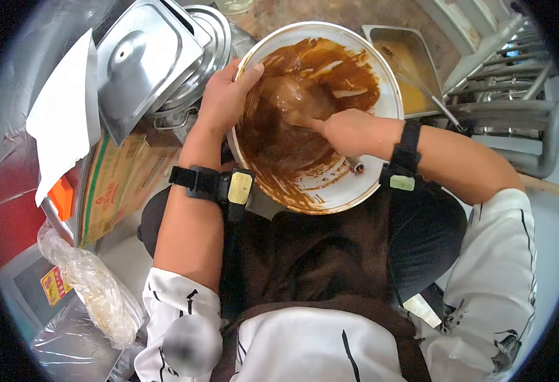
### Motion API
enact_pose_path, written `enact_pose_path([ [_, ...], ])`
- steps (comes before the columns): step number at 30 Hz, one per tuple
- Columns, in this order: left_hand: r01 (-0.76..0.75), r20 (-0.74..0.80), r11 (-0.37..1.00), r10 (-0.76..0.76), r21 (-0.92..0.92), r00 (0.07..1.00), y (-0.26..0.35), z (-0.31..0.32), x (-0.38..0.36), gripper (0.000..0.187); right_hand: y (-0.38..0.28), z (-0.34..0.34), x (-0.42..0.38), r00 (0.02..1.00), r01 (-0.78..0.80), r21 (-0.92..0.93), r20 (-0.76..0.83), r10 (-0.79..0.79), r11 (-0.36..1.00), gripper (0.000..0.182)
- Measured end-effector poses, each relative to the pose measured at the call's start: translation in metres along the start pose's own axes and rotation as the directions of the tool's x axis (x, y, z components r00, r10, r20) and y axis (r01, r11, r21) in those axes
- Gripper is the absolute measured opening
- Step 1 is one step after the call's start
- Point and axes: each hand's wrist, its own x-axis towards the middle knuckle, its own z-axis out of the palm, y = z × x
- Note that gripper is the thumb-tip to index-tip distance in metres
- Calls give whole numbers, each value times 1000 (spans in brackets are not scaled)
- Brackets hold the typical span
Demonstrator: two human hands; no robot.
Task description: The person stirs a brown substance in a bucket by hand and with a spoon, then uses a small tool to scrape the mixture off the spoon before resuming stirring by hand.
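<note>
A large white bowl (392, 95) with a dark rim is tilted toward me above my lap. Thick brown paste (292, 143) coats much of its inside and smears up the wall. My left hand (225, 99) grips the bowl's left rim, with the thumb over the edge. Inside the bowl, my right hand (356, 132) is closed low over the paste. Whatever it holds is mostly hidden by the fingers and the paste, so I cannot make out its kind. A small red and dark tip (357, 168) shows just below this hand.
Behind the bowl at right, a metal tray (419, 44) holds yellowish liquid and a long-handled utensil (442, 105). Metal lids (146, 57) rest on a pot (174, 119) at left. Nearby are white paper (66, 108), a cardboard box (114, 191), a plastic bag (95, 286) and metal rails (515, 108).
</note>
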Motion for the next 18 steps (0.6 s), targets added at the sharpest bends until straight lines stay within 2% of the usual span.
enact_pose_path([
  [2,-8,-24,1000,8,-22,1000,-3,2,1,46,12,-9,-7,1000,0,-74,-4,0,997,61],
  [3,-9,-41,999,7,-43,999,-2,1,1,48,18,-9,-12,999,4,-40,-35,-5,999,53],
  [4,-16,-50,999,14,-43,999,2,-1,0,48,26,-2,-15,999,7,-50,-41,-9,999,53],
  [5,12,-83,999,-14,-34,996,7,-3,-2,50,35,7,-18,993,50,192,-118,-28,980,50],
  [6,38,-115,999,-41,-26,993,12,-5,-4,52,39,11,-21,980,110,417,-197,-29,902,46],
  [7,65,-134,998,-62,19,989,15,-8,-5,54,8,-31,-45,974,-222,666,120,192,712,42],
  [8,53,-144,998,-49,21,988,14,-11,-6,54,9,-28,-50,976,-213,661,107,191,719,42],
  [10,97,-188,995,-88,36,978,2,-18,-6,57,10,-22,-53,964,-242,940,205,167,240,39],
  [11,102,-224,991,-80,91,971,-4,-21,-7,62,5,-21,-56,955,-243,967,224,195,79,38],
  [12,98,-237,991,-74,94,969,-6,-25,-8,62,-1,-24,-55,958,-235,968,215,188,89,38],
  [14,186,-256,978,-158,91,954,-10,-29,-12,68,-9,-22,-55,971,-182,967,205,126,-176,31],
  [15,157,-250,980,-122,125,961,-7,-29,-14,71,-13,-23,-54,978,-162,956,189,90,-245,18],
  [16,148,-262,980,-109,133,959,-5,-30,-15,71,-18,-26,-53,981,-149,960,173,84,-236,18],
  [18,170,-279,979,-133,114,951,0,-25,-20,72,-28,-29,-57,973,-146,917,201,114,-371,10],
])
